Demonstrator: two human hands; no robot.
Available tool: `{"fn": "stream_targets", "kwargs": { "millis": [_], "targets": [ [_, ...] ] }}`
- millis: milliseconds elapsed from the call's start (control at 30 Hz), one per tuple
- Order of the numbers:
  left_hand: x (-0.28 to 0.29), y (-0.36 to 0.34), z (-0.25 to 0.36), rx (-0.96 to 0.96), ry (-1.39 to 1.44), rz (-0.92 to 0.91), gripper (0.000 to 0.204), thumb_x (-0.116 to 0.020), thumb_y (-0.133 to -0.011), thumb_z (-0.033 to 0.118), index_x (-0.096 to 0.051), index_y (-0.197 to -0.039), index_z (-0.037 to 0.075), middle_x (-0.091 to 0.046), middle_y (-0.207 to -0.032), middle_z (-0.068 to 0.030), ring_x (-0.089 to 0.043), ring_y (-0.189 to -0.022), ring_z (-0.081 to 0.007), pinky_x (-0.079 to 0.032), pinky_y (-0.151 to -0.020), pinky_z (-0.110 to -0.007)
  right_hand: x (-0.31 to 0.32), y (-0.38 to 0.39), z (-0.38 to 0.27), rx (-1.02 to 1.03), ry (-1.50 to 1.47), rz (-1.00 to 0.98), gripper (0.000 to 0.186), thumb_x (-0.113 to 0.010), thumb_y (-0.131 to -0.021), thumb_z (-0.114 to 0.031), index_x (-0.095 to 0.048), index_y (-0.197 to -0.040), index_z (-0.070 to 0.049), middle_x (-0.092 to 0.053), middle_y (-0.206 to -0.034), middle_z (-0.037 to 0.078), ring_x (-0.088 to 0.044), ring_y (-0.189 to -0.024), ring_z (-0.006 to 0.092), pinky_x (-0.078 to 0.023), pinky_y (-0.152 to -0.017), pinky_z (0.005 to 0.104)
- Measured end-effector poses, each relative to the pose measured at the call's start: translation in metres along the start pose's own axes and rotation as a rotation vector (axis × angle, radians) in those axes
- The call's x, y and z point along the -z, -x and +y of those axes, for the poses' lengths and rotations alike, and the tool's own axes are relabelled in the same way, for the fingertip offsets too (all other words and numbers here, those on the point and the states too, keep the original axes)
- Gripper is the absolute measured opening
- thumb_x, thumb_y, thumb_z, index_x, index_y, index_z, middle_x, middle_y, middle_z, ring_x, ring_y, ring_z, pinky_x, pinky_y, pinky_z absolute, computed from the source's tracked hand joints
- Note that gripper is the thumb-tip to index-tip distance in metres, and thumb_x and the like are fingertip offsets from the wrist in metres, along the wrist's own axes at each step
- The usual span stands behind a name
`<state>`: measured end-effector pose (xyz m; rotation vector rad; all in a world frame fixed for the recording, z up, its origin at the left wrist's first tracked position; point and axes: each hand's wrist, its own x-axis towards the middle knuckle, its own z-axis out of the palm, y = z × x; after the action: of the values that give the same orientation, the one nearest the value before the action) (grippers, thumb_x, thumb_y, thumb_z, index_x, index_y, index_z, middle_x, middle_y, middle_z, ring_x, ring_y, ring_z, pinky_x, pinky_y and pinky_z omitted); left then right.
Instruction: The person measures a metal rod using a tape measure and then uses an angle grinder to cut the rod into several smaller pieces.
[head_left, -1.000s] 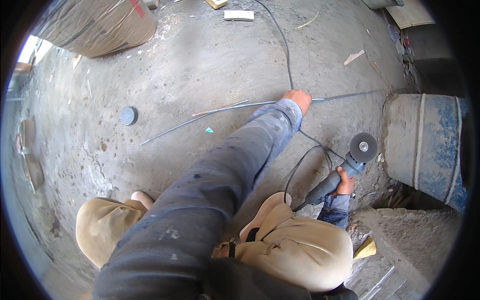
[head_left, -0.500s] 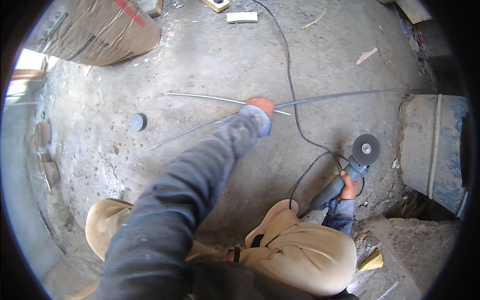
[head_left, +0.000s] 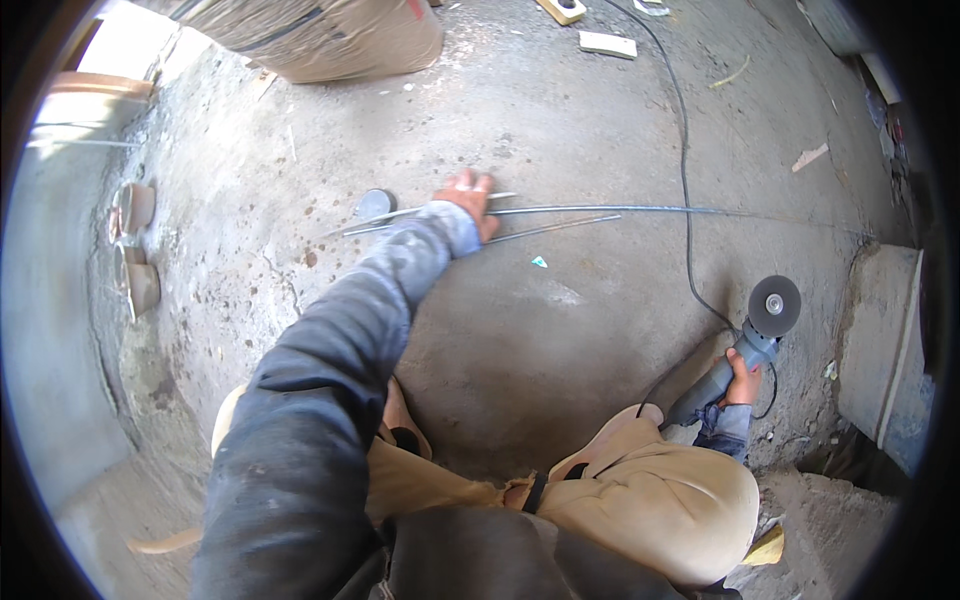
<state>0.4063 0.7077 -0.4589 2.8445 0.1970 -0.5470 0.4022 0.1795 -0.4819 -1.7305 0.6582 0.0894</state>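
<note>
My left hand is over the left part of some thin metal rods, its fingers stretched and apart; the palm hides part of them. The longest rod runs off to the right, under a black cord. A shorter rod slants just nearer to me, and the tip of another rod shows beyond my fingers. Beside the rods, left of the hand, lies a grey round lid-like piece. My right hand grips a grey angle grinder low at the right, its dark disc facing up.
The black cord crosses the concrete floor toward the grinder. A large wrapped cardboard bundle stands at the far left. Small tubs sit by the left wall. A blue-and-grey worn block is at the right. White scrap lies far off.
My left hand has opened from a closed grip on the crossed rods, which now lie nearly side by side. The view has shifted left; my right hand still holds the grinder.
</note>
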Motion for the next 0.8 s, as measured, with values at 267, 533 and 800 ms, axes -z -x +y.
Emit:
{"fn": "stream_targets", "kwargs": {
  "millis": [267,533,800],
  "targets": [
    [-0.033,-0.057,0.108,-0.1,0.012,-0.048,0.059,-0.058,-0.077,0.026,-0.041,-0.131,0.009,-0.041,-0.124,-0.0143,-0.043,-0.115,-0.0301,-0.042,-0.093,-0.039,-0.012,0.023,-0.016,0.044,0.106,-0.108,0.042,-0.07,-0.069,-0.009,-0.049,-0.105,-0.001,-0.057,-0.083,0.008,-0.059,-0.063,0.0206,-0.048,-0.058,0.0327],
    [-0.048,-0.069,0.154,0.147,0.094,-0.075,0.066,-0.06,-0.079,0.035,-0.034,-0.135,0.012,-0.039,-0.123,-0.01,-0.04,-0.112,-0.0267,-0.041,-0.089,-0.038,-0.014,0.026,-0.013,-0.015,0.143,-0.098,0.046,-0.071,-0.069,-0.01,-0.048,-0.108,-0.001,-0.057,-0.084,0.009,-0.059,-0.065,0.0203,-0.049,-0.061,0.0325],
    [-0.03,-0.069,0.069,0.253,0.011,0.041,0.075,-0.062,-0.079,0.043,-0.027,-0.14,0.015,-0.037,-0.131,-0.015,-0.042,-0.115,-0.0317,-0.041,-0.093,-0.04,-0.007,0.015,-0.002,-0.007,0.148,-0.136,0.047,-0.072,-0.068,-0.011,-0.05,-0.108,-0.001,-0.058,-0.087,0.008,-0.058,-0.068,0.0191,-0.048,-0.063,0.0316]
  ]
}}
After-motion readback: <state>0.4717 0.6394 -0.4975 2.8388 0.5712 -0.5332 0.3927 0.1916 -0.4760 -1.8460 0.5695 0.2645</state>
